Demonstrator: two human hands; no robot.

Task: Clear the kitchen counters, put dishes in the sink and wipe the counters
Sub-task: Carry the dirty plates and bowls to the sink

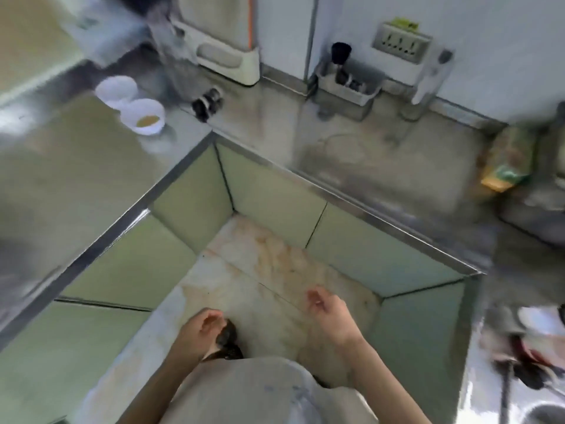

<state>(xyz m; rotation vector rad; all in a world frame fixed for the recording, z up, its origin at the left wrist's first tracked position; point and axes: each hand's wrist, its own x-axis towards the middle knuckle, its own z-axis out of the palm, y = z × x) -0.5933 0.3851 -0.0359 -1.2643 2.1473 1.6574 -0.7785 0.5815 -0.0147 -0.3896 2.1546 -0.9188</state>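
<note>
Two white bowls sit side by side on the steel counter at the back left: an empty one (116,88) and one with a little brown liquid (146,116). Both of my hands hang low over the floor in front of my body, away from the counters. My left hand (205,327) is loosely curled and holds nothing. My right hand (325,304) is relaxed, its fingers loosely bent, and also holds nothing. The view is blurred.
The steel counter (351,148) wraps around me in a U. At the back stand a white appliance (226,53), a utensil caddy (348,84) and a wall socket (400,42). A sponge (501,177) lies at the right. Dishes (541,324) and a sink rim (544,411) show at the lower right.
</note>
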